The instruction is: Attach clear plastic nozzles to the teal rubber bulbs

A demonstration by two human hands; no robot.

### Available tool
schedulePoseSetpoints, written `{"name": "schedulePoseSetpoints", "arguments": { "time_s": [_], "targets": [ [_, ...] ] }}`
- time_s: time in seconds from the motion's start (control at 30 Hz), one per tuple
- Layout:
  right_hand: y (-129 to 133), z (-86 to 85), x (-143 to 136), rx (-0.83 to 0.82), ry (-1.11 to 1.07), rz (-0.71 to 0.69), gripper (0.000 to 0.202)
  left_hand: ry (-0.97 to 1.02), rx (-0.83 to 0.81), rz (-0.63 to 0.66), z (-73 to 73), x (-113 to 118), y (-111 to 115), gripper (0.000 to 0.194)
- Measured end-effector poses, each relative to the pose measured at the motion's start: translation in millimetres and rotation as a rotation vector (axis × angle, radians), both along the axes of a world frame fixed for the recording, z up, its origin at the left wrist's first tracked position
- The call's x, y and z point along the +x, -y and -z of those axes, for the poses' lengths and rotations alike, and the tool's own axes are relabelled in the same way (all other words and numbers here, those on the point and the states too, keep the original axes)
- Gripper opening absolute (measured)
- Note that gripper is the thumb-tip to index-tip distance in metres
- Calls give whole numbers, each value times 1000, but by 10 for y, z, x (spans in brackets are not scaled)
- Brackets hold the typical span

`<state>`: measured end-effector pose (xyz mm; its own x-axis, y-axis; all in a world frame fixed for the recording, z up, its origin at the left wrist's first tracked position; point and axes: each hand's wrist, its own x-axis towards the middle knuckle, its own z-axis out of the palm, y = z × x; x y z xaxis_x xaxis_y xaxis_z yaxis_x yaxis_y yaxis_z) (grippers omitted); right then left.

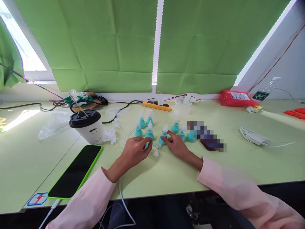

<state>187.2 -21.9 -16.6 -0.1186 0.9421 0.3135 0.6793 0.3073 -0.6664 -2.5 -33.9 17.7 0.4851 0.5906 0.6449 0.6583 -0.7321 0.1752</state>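
My right hand has its thumb and fingers round a small teal squeeze bulb with a white pointed tip, upright on the table. My left hand is closed, fingertips pinched together in front of another teal bulb; what they hold is hidden. Between the hands lie a small translucent piece and a loose white cap-like piece. More white-tipped teal bulbs stand behind, some at the left and others at the right.
A lidded paper cup and a green-edged phone on a white cable are at left. Behind are an orange power strip and black cable. To the right lie a partly blurred dark object, a white mask and a red package.
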Motion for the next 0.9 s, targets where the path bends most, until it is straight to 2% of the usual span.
{"name": "schedulePoseSetpoints", "arguments": {
  "time_s": [0.07,0.2,0.27,0.33,0.43,0.53,0.67,0.9],
  "targets": [
    [13,-13,-3,98,16,49,31,21,-10,2,-7,-4,11,21],
    [123,-98,2,481,123,162,23,44,-82,-1,-66,-29,60,24],
    [192,-142,8,655,157,129,18,33,-130,20,-107,-44,88,27],
    [252,-168,9,744,176,16,12,13,-177,72,-138,-59,109,31],
    [313,-162,-8,744,252,-169,12,-37,-239,197,-145,-77,117,39],
    [343,-120,-37,721,394,-255,12,-105,-270,308,-126,-67,115,49],
    [360,-85,-65,682,480,-310,12,-171,-342,317,-129,-9,136,42],
    [367,-99,-81,638,354,-326,12,54,-764,359,-138,30,136,45]
  ]
}}
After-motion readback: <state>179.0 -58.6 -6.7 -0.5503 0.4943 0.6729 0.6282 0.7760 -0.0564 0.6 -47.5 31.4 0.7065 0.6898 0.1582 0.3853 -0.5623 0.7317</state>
